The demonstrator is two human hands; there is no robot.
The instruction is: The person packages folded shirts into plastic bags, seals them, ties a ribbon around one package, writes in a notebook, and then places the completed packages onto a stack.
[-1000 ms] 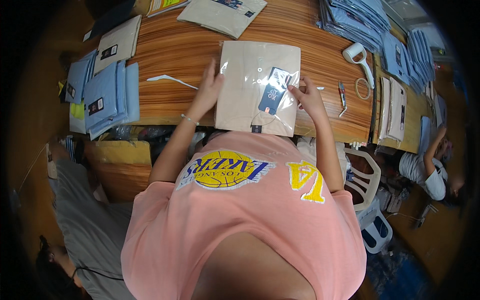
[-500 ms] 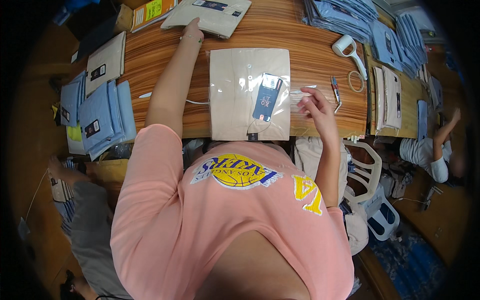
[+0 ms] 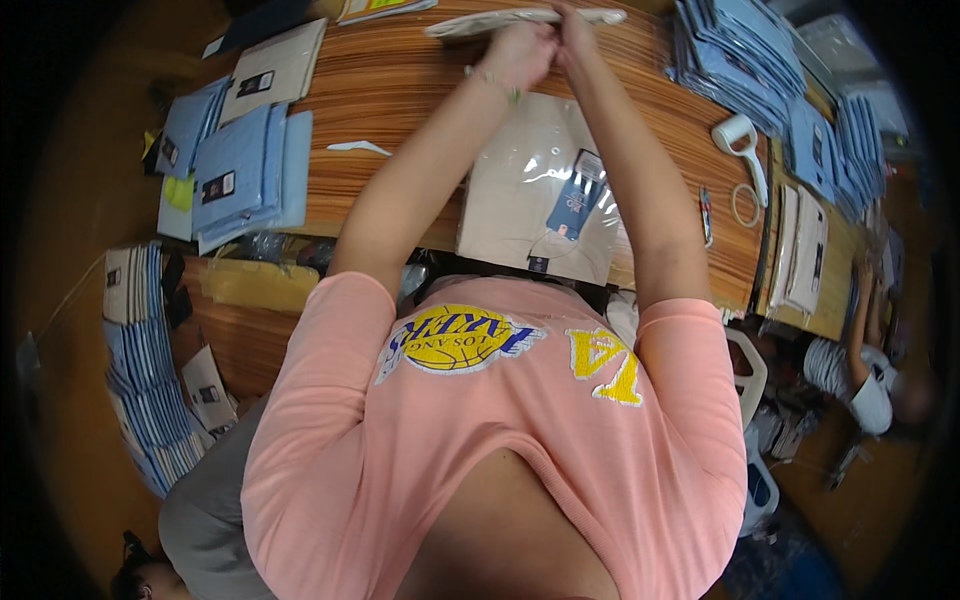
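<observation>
Left hand [image 3: 518,52] and right hand [image 3: 572,25] meet at the far table [image 3: 400,110] edge, both clamped on a flat beige packet [image 3: 520,18] lifted just off the wood. Likely light, floppy and slick in its clear bag; best pinched along the near long edge. Its long axis runs left to right. Nearer the body lies a bagged beige shirt [image 3: 530,200]

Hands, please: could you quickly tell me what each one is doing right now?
Left hand: closed on the flat beige packet.
Right hand: gripping the same packet.
</observation>
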